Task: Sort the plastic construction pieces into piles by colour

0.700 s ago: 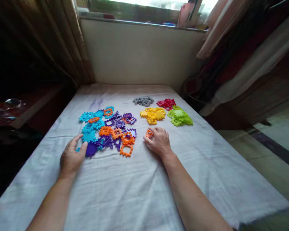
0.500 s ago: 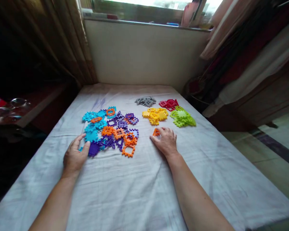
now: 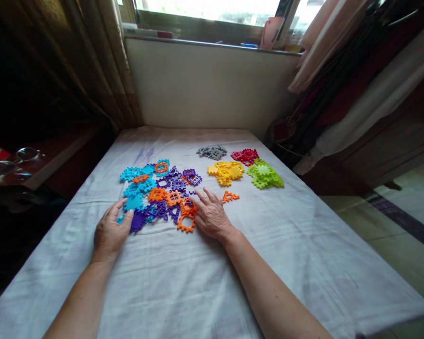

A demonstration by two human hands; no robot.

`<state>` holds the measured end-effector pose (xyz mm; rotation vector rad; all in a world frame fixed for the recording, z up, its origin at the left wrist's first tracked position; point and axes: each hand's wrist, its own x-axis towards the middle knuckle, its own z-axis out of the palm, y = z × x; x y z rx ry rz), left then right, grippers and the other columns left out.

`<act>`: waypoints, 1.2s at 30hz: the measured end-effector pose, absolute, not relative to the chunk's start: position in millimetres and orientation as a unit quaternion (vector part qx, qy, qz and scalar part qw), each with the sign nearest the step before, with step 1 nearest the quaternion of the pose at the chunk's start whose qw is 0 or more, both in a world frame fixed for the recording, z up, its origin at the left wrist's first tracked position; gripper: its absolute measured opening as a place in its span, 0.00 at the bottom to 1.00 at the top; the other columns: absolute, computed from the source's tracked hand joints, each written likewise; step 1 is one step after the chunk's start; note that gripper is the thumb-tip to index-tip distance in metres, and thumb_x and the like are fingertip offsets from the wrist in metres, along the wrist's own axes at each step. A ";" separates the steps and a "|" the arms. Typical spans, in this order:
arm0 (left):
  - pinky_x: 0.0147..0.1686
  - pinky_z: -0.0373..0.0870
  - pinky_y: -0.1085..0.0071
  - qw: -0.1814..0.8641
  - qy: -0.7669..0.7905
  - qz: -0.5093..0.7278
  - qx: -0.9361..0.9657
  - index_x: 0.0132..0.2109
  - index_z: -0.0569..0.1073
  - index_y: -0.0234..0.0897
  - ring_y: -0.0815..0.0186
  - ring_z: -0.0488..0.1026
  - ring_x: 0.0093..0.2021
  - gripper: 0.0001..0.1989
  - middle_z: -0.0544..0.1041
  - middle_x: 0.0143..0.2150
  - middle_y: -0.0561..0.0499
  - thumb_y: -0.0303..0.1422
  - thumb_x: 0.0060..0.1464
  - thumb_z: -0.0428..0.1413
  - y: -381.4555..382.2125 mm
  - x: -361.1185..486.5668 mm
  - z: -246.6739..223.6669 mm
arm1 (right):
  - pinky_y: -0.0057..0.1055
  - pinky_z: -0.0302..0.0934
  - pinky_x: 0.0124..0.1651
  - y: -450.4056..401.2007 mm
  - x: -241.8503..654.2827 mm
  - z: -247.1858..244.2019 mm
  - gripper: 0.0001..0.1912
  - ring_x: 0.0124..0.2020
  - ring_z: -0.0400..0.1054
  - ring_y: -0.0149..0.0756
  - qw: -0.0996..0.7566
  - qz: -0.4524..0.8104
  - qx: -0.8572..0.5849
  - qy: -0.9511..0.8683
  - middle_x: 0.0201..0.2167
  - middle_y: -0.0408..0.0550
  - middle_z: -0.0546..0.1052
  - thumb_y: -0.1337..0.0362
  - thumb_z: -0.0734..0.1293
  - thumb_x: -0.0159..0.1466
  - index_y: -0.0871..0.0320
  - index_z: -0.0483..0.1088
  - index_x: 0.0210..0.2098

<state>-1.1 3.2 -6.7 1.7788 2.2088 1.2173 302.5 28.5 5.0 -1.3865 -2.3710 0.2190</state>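
A mixed pile of plastic interlocking building pieces lies left of centre, with blue pieces (image 3: 133,201), purple pieces (image 3: 158,210) and orange pieces (image 3: 173,198). My left hand (image 3: 111,230) rests at the pile's left edge, thumb and fingers apart beside a solid purple piece (image 3: 137,221). On the pile's right side is my right hand (image 3: 212,214), fingers spread over the orange pieces and hiding some of them. A single orange triangular piece (image 3: 230,196) lies on the cloth just beyond that hand.
Separate heaps of grey pieces (image 3: 212,151), yellow pieces (image 3: 225,173), red pieces (image 3: 245,156) and lime green pieces (image 3: 265,175) lie farther back. A white cloth (image 3: 155,282) covers the table. Glasses (image 3: 28,154) sit on a side surface at left; clothes (image 3: 353,103) hang at right.
My right hand has let go of the orange triangular piece and moved left onto the mixed pile. My left hand has stayed in place. The view has tilted slightly up.
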 end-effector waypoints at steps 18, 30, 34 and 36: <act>0.59 0.69 0.57 0.033 0.723 0.393 0.567 0.53 0.75 0.40 0.54 0.74 0.55 0.21 0.78 0.54 0.43 0.41 0.55 0.52 3.0 -0.8 -7.4 | 0.33 0.66 0.44 44.1 336.4 -3.5 0.17 0.37 0.75 0.39 0.423 0.077 -0.588 -0.685 0.36 0.50 0.82 0.59 0.62 0.66 0.58 0.73 0.51; 0.58 0.70 0.60 0.025 0.720 0.392 0.572 0.51 0.75 0.43 0.57 0.75 0.54 0.18 0.79 0.53 0.47 0.41 0.56 0.53 1.3 -0.6 -6.0 | 0.35 0.63 0.42 49.5 399.0 3.7 0.18 0.38 0.73 0.42 0.271 0.034 -0.739 -0.616 0.35 0.50 0.80 0.57 0.64 0.63 0.55 0.78 0.47; 0.58 0.70 0.61 0.019 0.716 0.391 0.578 0.51 0.75 0.44 0.57 0.75 0.54 0.18 0.79 0.53 0.48 0.41 0.56 0.53 1.5 -0.4 -6.3 | 0.43 0.60 0.53 45.5 385.2 2.6 0.18 0.51 0.67 0.49 0.277 -0.027 -0.699 -0.659 0.51 0.56 0.76 0.57 0.67 0.62 0.55 0.77 0.49; 0.58 0.70 0.61 0.019 0.716 0.389 0.579 0.52 0.75 0.44 0.57 0.75 0.55 0.18 0.78 0.54 0.47 0.41 0.56 0.53 1.5 -0.3 -6.3 | 0.45 0.58 0.55 42.9 376.4 2.1 0.18 0.55 0.65 0.50 0.253 -0.012 -0.676 -0.692 0.55 0.55 0.74 0.57 0.68 0.61 0.53 0.77 0.50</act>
